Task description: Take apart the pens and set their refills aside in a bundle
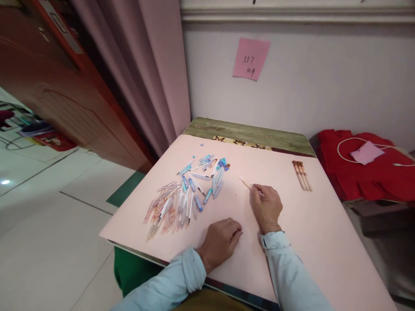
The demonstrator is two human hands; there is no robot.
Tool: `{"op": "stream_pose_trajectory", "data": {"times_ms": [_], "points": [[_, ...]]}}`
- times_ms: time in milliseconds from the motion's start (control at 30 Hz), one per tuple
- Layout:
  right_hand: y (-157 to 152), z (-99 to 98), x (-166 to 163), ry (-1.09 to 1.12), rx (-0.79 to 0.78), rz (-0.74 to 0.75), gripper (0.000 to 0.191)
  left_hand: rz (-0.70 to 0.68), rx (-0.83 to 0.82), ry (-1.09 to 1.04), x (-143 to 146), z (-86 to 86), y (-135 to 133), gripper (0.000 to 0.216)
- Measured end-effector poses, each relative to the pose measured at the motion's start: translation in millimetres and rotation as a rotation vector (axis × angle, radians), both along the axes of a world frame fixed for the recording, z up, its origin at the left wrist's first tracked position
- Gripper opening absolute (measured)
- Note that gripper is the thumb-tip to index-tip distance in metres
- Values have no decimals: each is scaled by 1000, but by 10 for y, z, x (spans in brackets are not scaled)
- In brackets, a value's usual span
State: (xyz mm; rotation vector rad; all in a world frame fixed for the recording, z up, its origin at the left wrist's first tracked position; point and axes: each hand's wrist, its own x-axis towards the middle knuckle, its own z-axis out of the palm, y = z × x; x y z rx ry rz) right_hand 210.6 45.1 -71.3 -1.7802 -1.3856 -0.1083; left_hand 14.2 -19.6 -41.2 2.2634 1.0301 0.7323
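My right hand [267,208] pinches a thin, pale, stick-like pen part [245,183], its narrow end pointing up and left over the table. Closer to the front edge, my left hand [221,242] is closed with thumb and fingers together; whatever it may hold is hidden. To the left lies a loose pile of pen parts: clear barrels [165,211], white refills [196,183] with dark tips, and blue and turquoise pieces [198,203]. Small blue caps [222,163] are heaped behind the pile. Three brown-topped pens [301,176] lie side by side at the right.
A pale pink sheet [311,242] covers most of the table, with a green wood-patterned strip [253,133] at the back. Against the wall, a red cloth [333,160] carries a white cable and a pink note [366,153]. A curtain [152,65] hangs at the left.
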Motion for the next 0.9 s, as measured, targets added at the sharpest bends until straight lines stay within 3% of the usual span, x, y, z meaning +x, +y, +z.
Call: {"op": "stream_pose_trajectory", "data": {"times_ms": [200, 467, 700, 800, 900], "points": [[5, -11, 12, -10, -64, 3, 21, -16, 83, 66, 6, -41, 30, 11], [21, 13, 31, -58, -227, -18, 23, -25, 30, 73, 8, -37, 68, 13], [15, 22, 22, -76, -227, -21, 22, -21, -20, 33, 23, -17, 10, 12], [12, 17, 22, -65, -220, -31, 22, 52, -94, -66, 6, 67, 121, 8], [10, 12, 18, -51, -207, -42, 22, 263, -100, -135, -81, 237, 552, 9]]}}
